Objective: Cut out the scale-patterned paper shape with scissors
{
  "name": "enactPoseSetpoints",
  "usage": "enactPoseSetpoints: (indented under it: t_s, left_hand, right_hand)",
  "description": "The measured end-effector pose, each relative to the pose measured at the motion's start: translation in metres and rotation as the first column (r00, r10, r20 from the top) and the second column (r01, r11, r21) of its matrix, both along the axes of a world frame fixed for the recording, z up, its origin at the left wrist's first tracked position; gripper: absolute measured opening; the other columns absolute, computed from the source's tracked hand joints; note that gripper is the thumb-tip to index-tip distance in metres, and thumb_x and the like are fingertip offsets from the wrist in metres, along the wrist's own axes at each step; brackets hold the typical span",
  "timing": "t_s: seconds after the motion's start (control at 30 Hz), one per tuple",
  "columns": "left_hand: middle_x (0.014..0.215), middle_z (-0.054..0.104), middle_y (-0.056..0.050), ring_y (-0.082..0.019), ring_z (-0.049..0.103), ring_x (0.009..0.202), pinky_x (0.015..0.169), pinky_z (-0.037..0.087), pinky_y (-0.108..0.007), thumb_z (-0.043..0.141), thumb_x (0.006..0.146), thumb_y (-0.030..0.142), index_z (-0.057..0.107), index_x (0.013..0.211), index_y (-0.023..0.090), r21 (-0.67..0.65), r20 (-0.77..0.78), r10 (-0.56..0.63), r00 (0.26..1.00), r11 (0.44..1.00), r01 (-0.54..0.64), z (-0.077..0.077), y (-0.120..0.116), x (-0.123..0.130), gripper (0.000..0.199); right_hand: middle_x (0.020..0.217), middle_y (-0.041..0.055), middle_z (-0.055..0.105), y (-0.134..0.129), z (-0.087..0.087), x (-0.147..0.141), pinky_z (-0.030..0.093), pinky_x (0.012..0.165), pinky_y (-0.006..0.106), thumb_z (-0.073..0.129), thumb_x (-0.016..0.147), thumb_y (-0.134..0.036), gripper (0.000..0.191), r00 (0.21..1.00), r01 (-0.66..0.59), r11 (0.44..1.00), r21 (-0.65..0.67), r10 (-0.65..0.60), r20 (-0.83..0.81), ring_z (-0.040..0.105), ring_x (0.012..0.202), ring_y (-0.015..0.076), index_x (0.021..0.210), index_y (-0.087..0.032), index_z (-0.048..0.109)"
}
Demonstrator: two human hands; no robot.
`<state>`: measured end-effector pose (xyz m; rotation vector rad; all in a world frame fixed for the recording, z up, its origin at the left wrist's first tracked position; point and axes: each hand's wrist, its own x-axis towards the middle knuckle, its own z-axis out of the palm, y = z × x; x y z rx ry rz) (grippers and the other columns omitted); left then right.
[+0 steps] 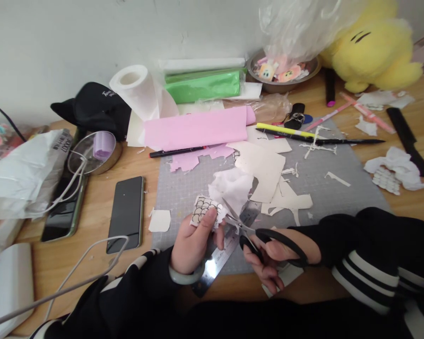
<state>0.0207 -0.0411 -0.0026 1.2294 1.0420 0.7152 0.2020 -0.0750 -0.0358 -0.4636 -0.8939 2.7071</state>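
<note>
Between the thumb and fingers of my left hand [194, 242] is a small white padded piece [202, 208] with black scale-like curves drawn on it. My right hand [273, 254] has its fingers through the black handles of a pair of scissors [245, 228]. The scissor blades are parted and sit at the right edge of the piece; whether they bite into it I cannot tell. Crumpled white tissue [232, 186] lies just beyond the blades. Under my hands a metal ruler [217, 263] slants across the grey cutting mat [353, 188].
Cream paper offcuts [263, 165] are scattered on the mat, with a pink sheet [198, 128] behind them. A phone [126, 212] and a white cable [92, 258] lie at left. A paper roll [137, 92], a metal bowl [288, 87] and a yellow plush toy [374, 52] stand at the back.
</note>
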Motion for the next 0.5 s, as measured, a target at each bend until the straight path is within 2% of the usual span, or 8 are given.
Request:
enactPoseSetpoints:
  t_s: [0.13, 0.27, 0.43, 0.5]
  left_hand:
    - [0.034, 0.048, 0.000, -0.010, 0.046, 0.039, 0.044, 0.038, -0.023, 0.044, 0.086, 0.051, 0.051, 0.040, 0.017, -0.010, -0.021, 0.017, 1.000, 1.000, -0.017, 0.000, -0.001, 0.000, 0.057]
    - [0.034, 0.049, 0.000, -0.010, 0.044, 0.037, 0.043, 0.037, -0.023, 0.046, 0.084, 0.053, 0.055, 0.045, 0.017, -0.025, -0.054, 0.013, 0.998, 1.000, -0.015, -0.001, -0.003, -0.001, 0.054]
    - [0.032, 0.049, 0.000, -0.011, 0.043, 0.035, 0.040, 0.035, -0.023, 0.047, 0.083, 0.053, 0.058, 0.052, 0.017, -0.012, -0.053, -0.002, 0.999, 1.000, 0.002, -0.002, -0.003, -0.002, 0.049]
    - [0.033, 0.049, 0.001, -0.010, 0.042, 0.035, 0.040, 0.035, -0.023, 0.047, 0.084, 0.052, 0.059, 0.054, 0.017, -0.011, -0.052, -0.007, 0.999, 1.000, 0.006, -0.002, -0.003, -0.002, 0.048]
  right_hand:
    - [0.043, -0.0070, 0.042, 0.001, 0.010, 0.000, 0.046, 0.039, 0.017, 0.065, 0.046, -0.072, 0.065, 0.990, 0.006, 0.999, 0.035, -0.011, 0.143, 0.053, 0.044, 0.0087, 0.062, -0.017, 0.036]
    - [0.047, -0.0029, 0.052, 0.000, 0.021, 0.001, 0.042, 0.039, 0.015, 0.065, 0.052, -0.068, 0.060, 0.962, -0.006, 0.996, 0.088, -0.019, 0.273, 0.050, 0.041, 0.0061, 0.065, -0.016, 0.039]
    - [0.047, -0.0039, 0.055, -0.003, 0.021, 0.002, 0.040, 0.037, 0.013, 0.070, 0.060, -0.041, 0.039, 0.927, -0.025, 0.999, 0.034, 0.010, 0.376, 0.049, 0.037, 0.0050, 0.067, -0.016, 0.041]
    - [0.047, -0.0039, 0.056, -0.004, 0.018, 0.001, 0.041, 0.037, 0.013, 0.070, 0.061, -0.037, 0.036, 0.933, -0.001, 1.000, 0.021, -0.007, 0.359, 0.049, 0.037, 0.0052, 0.066, -0.016, 0.040]
